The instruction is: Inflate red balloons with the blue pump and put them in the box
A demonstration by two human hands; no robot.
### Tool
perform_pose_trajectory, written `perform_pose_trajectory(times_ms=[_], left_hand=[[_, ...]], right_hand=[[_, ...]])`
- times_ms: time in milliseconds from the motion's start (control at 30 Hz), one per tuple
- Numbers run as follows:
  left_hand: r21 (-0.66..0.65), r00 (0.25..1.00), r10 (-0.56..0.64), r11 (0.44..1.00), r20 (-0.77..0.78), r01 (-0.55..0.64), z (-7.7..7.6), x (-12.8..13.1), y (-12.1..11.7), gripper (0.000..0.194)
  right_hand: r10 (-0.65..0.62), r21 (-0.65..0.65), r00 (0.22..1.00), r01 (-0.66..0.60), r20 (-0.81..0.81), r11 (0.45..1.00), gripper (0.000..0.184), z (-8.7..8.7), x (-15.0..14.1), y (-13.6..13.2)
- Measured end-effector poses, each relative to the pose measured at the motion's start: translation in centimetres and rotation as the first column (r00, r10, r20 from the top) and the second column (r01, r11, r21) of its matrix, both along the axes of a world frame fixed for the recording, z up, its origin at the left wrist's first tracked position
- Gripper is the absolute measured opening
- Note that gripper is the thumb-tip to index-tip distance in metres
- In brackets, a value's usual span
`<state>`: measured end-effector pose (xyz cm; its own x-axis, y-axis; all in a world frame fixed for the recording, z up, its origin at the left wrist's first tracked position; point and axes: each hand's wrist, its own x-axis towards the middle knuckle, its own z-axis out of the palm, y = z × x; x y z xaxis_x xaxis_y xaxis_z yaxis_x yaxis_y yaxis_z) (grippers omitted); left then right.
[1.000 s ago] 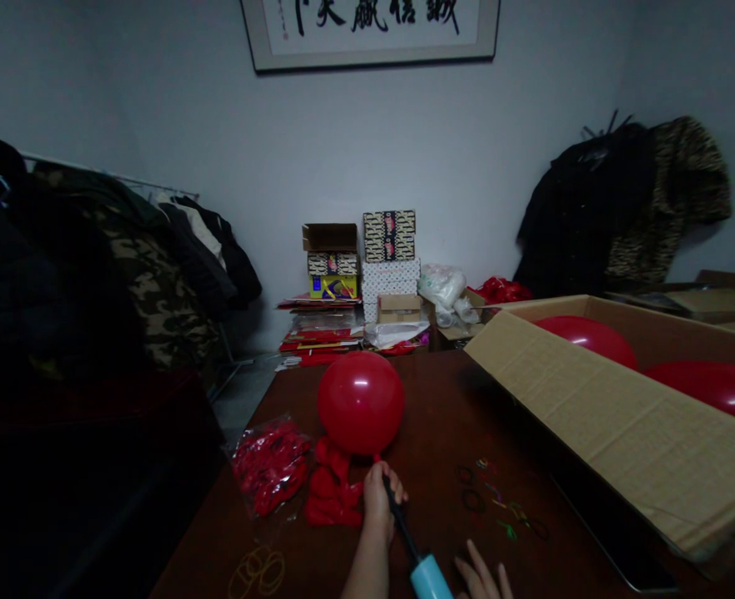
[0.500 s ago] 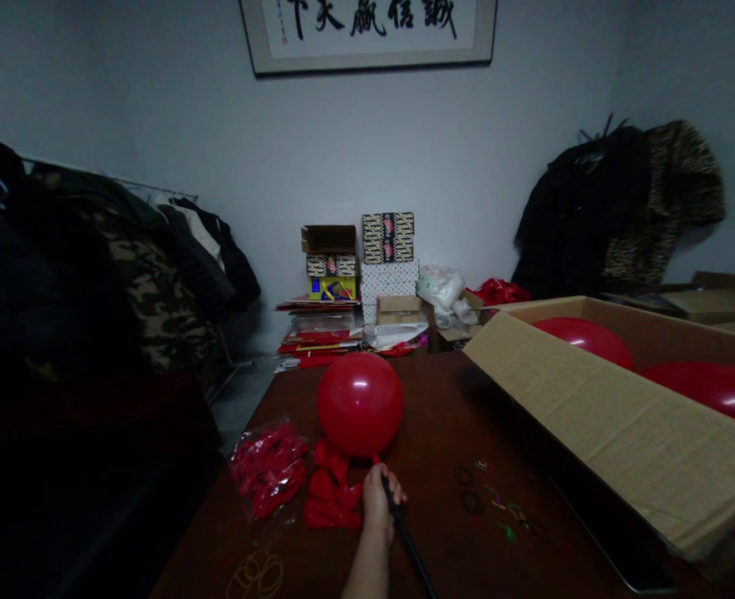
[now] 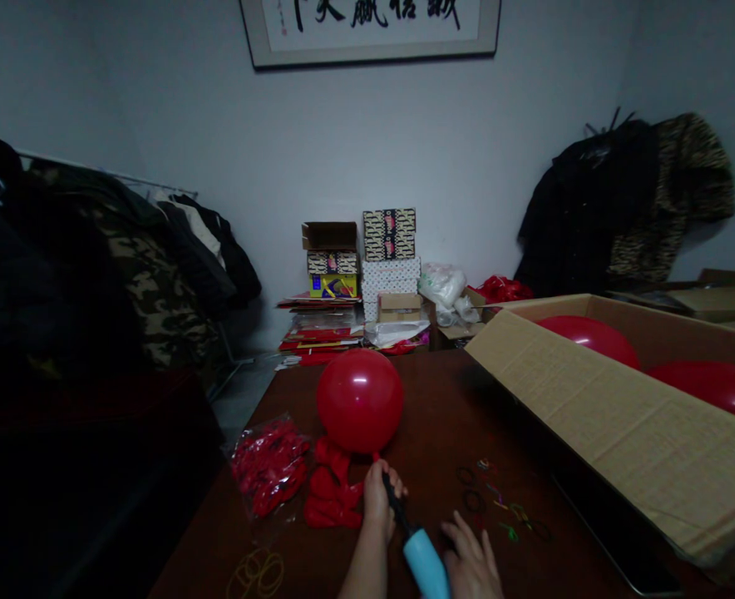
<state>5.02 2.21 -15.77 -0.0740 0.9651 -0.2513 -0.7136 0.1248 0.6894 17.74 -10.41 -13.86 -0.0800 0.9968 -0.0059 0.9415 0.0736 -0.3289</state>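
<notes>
A round, inflated red balloon (image 3: pixel 359 401) sits over the table with its neck toward me. My left hand (image 3: pixel 380 499) is closed around that neck and the black nozzle end of a balloon pump (image 3: pixel 425 561). The pump's blue barrel slants down to the bottom edge, where its end is cut off. Against the barrel's right side is my right hand (image 3: pixel 472 559), its fingers loosely extended; its grip on the lower part lies partly out of frame. Flat red balloons (image 3: pixel 330 491) lie beside my left hand, next to a clear bag of red balloons (image 3: pixel 268 466).
On the right stands an open cardboard box (image 3: pixel 629 424) with big red balloons (image 3: pixel 710 387) inside. Small coloured bands (image 3: pixel 510 516) and tan rubber bands (image 3: pixel 256 572) lie on the brown table (image 3: pixel 433 408). Stacked boxes (image 3: pixel 391 258) stand at the back.
My right hand and the pump's blue barrel have come up into view from the bottom edge, covering much of the black rod. The left hand and balloon stay nearly in place.
</notes>
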Motion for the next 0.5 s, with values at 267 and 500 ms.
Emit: perform_pose_trajectory(times_ms=[267, 500], left_hand=[[0.034, 0.999, -0.004, 0.999, -0.039, 0.006, -0.2, 0.0, 0.1, 0.040], [-0.004, 0.996, 0.018, 1.000, -0.087, -0.019, -0.1, 0.3, 0.0, 0.037]], right_hand=[[-0.008, 0.019, 0.999, 0.009, -0.048, 1.000, 0.057, 1.3, -1.9, 1.3], [-0.048, -0.064, 0.998, 0.050, 0.041, 0.997, 0.055, -0.7, -1.3, 0.2]])
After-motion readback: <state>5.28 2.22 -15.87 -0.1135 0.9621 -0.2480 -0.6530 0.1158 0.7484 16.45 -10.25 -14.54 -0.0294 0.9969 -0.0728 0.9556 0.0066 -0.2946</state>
